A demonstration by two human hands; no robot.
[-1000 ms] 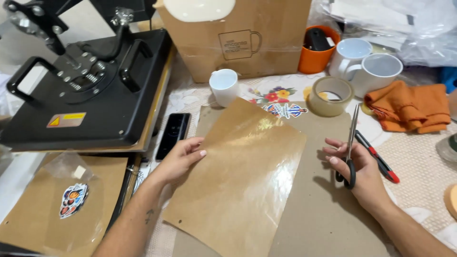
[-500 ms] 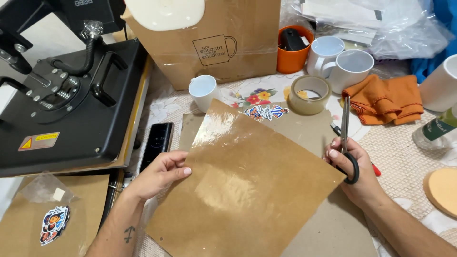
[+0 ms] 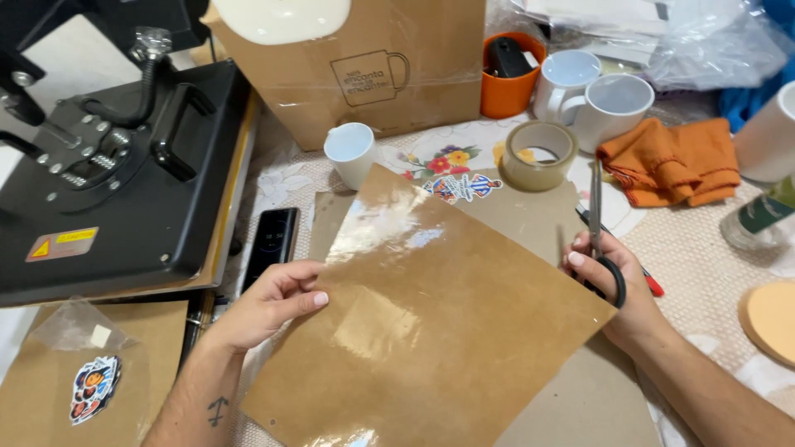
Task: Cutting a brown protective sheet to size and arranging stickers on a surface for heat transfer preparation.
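A glossy brown paper sheet (image 3: pixel 431 306) lies tilted on a brown board (image 3: pixel 530 219) in the middle of the table. My left hand (image 3: pixel 269 302) pinches the sheet's left edge. My right hand (image 3: pixel 617 285) grips black-handled scissors (image 3: pixel 596 207) with the blades closed and pointing away from me, next to the sheet's right corner. A colourful sticker (image 3: pixel 462 187) peeks out beyond the sheet's far corner.
A black heat press (image 3: pixel 108 190) fills the left. A phone (image 3: pixel 269 240), a small white cup (image 3: pixel 349 153), a tape roll (image 3: pixel 538 156), white mugs (image 3: pixel 609 108), an orange cup (image 3: pixel 509 74), an orange cloth (image 3: pixel 675 161) and a cardboard box (image 3: pixel 364 74) surround the sheet. Another sticker (image 3: pixel 93 387) lies bottom left.
The view has shifted, so everything sits further left and lower. My left hand slid along the sheet's left edge. My right hand keeps the scissors by the right corner.
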